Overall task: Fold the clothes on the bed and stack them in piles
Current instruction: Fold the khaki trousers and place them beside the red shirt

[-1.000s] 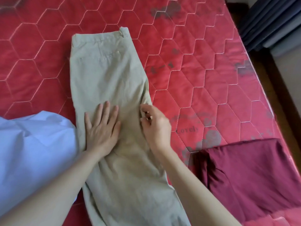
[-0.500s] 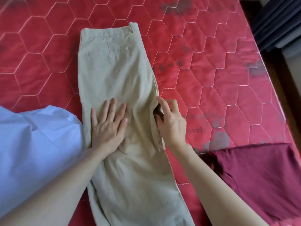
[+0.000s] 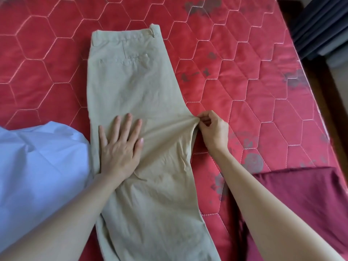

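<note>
While the left hand (image 3: 120, 147) lies flat, fingers straight and spread, pressing the middle of the khaki trousers (image 3: 135, 87), the right hand (image 3: 212, 129) pinches the crotch point at their right edge, fabric drawn taut. Trousers lie lengthwise on the red quilted mattress (image 3: 244, 81), waistband far end. Light blue garment (image 3: 37, 166) left, maroon garment (image 3: 301, 194) right.

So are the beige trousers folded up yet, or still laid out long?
Still long: beige trousers folded leg over leg only, waistband far, legs running off frame.
</note>
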### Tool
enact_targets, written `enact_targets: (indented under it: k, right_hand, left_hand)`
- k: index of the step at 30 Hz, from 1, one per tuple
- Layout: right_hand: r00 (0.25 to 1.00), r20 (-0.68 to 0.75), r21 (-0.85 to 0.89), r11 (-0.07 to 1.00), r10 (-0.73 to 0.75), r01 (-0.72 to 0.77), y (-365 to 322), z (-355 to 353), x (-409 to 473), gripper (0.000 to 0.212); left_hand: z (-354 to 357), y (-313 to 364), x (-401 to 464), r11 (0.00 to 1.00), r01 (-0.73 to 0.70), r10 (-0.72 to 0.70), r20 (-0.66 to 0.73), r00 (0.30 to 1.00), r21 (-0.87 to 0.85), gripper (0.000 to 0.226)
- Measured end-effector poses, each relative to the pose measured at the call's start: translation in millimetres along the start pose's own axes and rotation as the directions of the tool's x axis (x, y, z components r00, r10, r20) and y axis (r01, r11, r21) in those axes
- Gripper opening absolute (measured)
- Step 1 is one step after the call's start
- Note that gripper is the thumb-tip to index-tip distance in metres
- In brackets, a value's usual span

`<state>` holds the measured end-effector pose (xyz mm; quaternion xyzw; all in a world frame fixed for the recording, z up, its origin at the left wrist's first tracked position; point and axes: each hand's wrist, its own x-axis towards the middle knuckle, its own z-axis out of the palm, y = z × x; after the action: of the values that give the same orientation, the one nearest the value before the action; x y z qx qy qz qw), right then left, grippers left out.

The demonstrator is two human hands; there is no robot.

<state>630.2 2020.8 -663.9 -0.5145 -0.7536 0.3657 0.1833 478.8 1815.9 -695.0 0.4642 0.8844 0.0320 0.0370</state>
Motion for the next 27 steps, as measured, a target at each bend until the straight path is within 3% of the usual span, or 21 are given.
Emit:
enact_targets:
  k: [3, 6, 8, 11, 13, 16, 19, 21, 24, 27]
  right_hand:
    - [0.994, 0.016, 0.011, 0.994, 0.107, -0.107, -6.4, -11.6, -2.6, 0.027]
    - [0.986, -0.072, -0.136, 0.978, 0.152, -0.161, -25.9, -22.3, -13.7, 0.036]
    - [0.998, -0.063, -0.221, 0.975, -0.006, -0.008, -53.3, -14.5, -22.3, 0.041]
    - [0.957, 0.151, -0.251, 0.927, -0.246, 0.278, -105.5, 28.5, -38.9, 0.053]
    - [0.926, 0.307, -0.304, 0.900, -0.218, 0.312, -117.9, 59.1, -47.9, 0.070]
    - [0.927, 0.368, -0.477, 0.840, -0.076, 0.258, -72.4, 68.6, -45.7, 0.059]
    - [0.965, 0.256, -0.640, 0.737, -0.060, 0.216, -7.0, 38.8, -55.0, 0.064]
    - [0.979, 0.201, -0.638, 0.755, -0.031, 0.154, 17.0, 20.3, -63.5, 0.069]
    - [0.955, 0.293, -0.585, 0.783, -0.038, 0.211, 31.9, -1.9, -73.5, 0.067]
    - [0.927, 0.374, -0.366, 0.916, -0.019, 0.166, 26.3, -18.5, -79.7, 0.054]
  left_hand:
    - [0.3, -0.4, 0.9, 0.999, -0.007, 0.006, 0.017, 1.000, 0.034, 0.060]
    - [1.2, -0.3, 2.1, 0.998, -0.019, 0.017, 0.039, 0.999, 0.068, 0.068]
    - [1.0, 0.0, 2.1, 0.998, -0.017, 0.015, 0.034, 0.999, 0.064, 0.069]
    - [0.1, 0.9, 0.7, 0.999, -0.027, 0.026, 0.026, 0.999, 0.034, 0.067]
    - [-0.1, 0.1, -0.2, 0.999, -0.038, 0.037, 0.025, 0.999, 0.014, 0.066]
    - [-1.3, 0.4, -0.7, 1.000, -0.015, 0.015, 0.002, 1.000, 0.016, 0.060]
    - [1.1, -0.4, 0.3, 1.000, -0.012, 0.012, -0.037, 0.999, 0.004, 0.058]
    - [2.6, -0.8, -0.9, 1.000, -0.009, 0.009, -0.035, 0.999, 0.005, 0.058]
    - [1.6, 0.0, 0.2, 1.000, 0.002, -0.002, 0.029, 1.000, 0.006, 0.059]
    - [-4.3, 3.2, -1.5, 0.998, 0.061, -0.058, 0.113, 0.992, -0.021, 0.057]
